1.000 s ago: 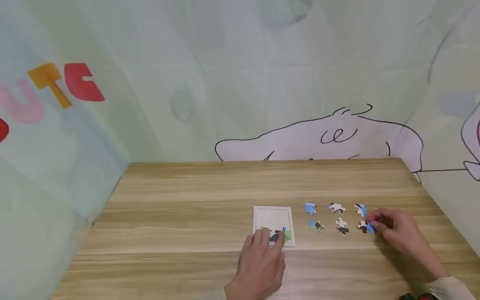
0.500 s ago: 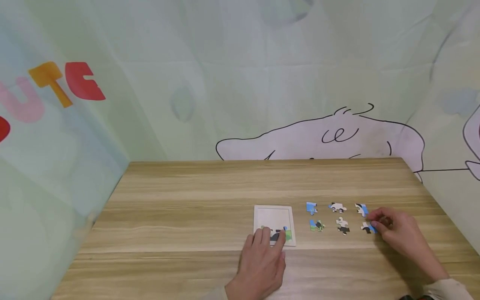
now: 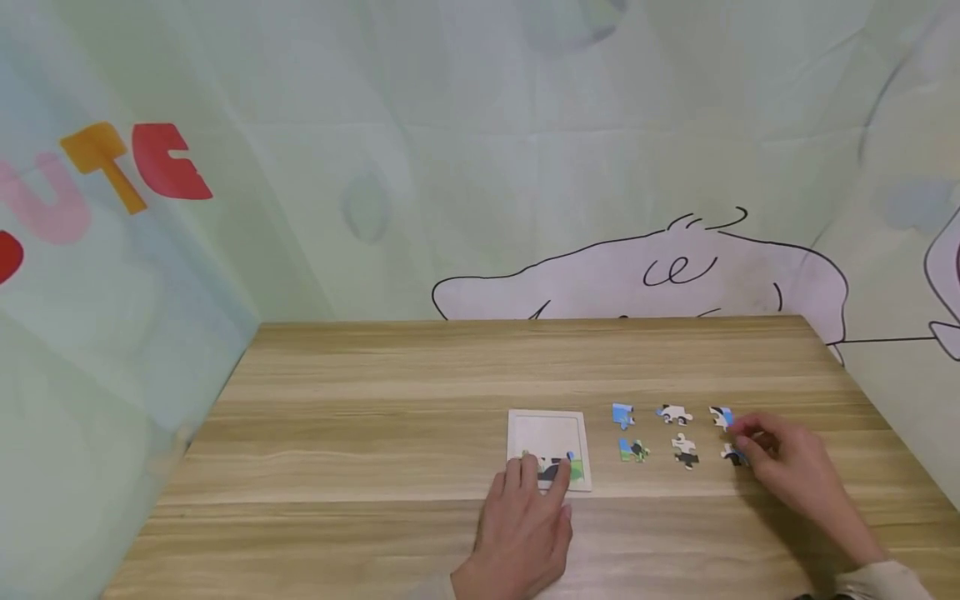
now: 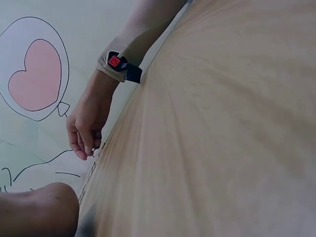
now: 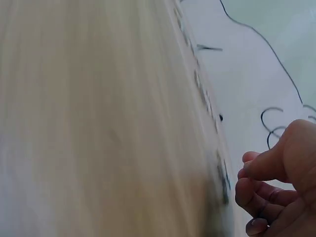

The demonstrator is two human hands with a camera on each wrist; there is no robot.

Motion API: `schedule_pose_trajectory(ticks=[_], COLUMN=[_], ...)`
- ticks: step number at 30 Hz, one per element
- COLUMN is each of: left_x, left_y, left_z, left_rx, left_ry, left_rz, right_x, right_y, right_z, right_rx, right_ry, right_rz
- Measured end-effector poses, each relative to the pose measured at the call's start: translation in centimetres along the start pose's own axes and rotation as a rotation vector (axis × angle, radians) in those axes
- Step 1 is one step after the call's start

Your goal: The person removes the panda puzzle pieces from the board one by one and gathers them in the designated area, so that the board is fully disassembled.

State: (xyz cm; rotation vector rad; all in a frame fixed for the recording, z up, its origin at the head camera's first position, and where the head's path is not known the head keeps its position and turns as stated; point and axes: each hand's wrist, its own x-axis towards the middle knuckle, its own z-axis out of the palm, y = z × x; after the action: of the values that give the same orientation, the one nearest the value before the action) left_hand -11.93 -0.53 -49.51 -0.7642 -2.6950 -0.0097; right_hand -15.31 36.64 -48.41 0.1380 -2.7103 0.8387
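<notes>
A shallow white puzzle frame [image 3: 547, 414] lies on the table, with panda-coloured jigsaw pieces [image 3: 576, 469] along its bottom row. My left hand [image 3: 517, 525] rests on its lower part, fingers extended, covering some of that row. To the right, several loose jigsaw pieces sit in two rows. My right hand [image 3: 787, 462] is at the right end, thumb and index fingertips close together and nothing visible between them. Those fingertips are beside the upper right piece [image 3: 722, 416] and partly cover the lower right piece [image 3: 731, 455]. In the right wrist view, the right hand's fingers [image 5: 266, 168] curl loosely.
Other loose pieces are a blue one [image 3: 622, 415], a white and black one [image 3: 675, 413], a green and blue one [image 3: 633, 451] and another white and black one [image 3: 684, 451]. The wooden table [image 3: 337, 417] ends at a printed cloth backdrop [image 3: 337, 208].
The lower right piece shifted slightly rightward early on. Since then the right hand has moved slightly left, its fingertips now by the upper right piece. The left hand has stayed on the frame.
</notes>
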Motion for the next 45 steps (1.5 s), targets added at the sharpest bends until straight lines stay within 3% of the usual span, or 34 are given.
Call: schedule_pose_trajectory(ticks=[3,8,18,29,36,45], left_x=[0.0,0.0,-0.2,-1.0,-1.5,-1.4], left_y=[0.1,0.1,-0.4,-0.9,-1.2,-1.2], left_z=[-0.1,-0.3,-0.6,-0.4,-0.1,0.1], left_rx=[-0.017,-0.046,-0.093,-0.112,-0.174,-0.137], left_ry=[0.011,0.019,-0.012,0.086,0.076,0.088], left_rz=[-0.019,-0.048,-0.065,-0.02,-0.011,0.004], right_x=[0.2,1.0,2.9,4.4,4.7,4.9], right_y=[-1.2,-4.2,-10.4,-15.4,-16.5,-17.3], right_z=[0.7,2.0,6.2,10.2,11.5,11.8], right_rx=[0.054,0.193,0.41,0.487,0.424,0.415], right_ry=[0.017,-0.041,-0.279,-0.583,-0.62,-0.64], right_rz=[-0.007,-0.009,-0.056,-0.086,-0.111,-0.097])
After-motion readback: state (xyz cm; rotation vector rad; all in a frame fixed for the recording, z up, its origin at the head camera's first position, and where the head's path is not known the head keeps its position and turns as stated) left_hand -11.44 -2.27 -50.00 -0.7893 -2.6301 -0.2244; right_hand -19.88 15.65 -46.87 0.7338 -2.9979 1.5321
